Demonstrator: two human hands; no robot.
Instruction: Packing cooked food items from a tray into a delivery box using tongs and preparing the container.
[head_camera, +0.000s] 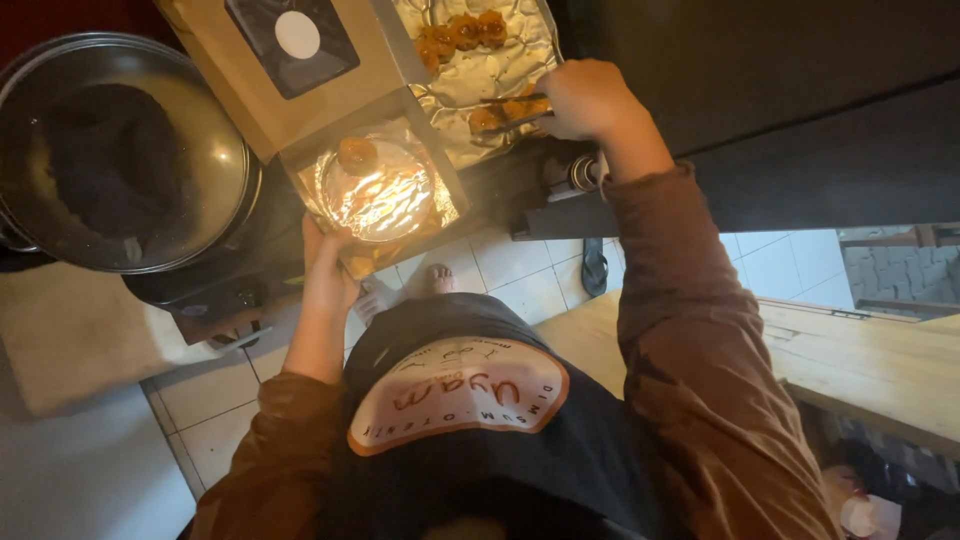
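Head view: right hand (585, 98) clamps tongs (510, 112) over foil tray (500, 70); left hand (328, 275) grips box (375, 185).

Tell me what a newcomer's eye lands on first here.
The brightly lit foil-lined box at centre, one golden piece inside, steadied by the left hand. Above it, the right hand works tongs over a foil tray of more pieces. A glass-lidded pot sits far left.

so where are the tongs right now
In the head view, upper middle: the right hand holds the tongs over the foil tray, closed on a browned piece, just right of the open box.
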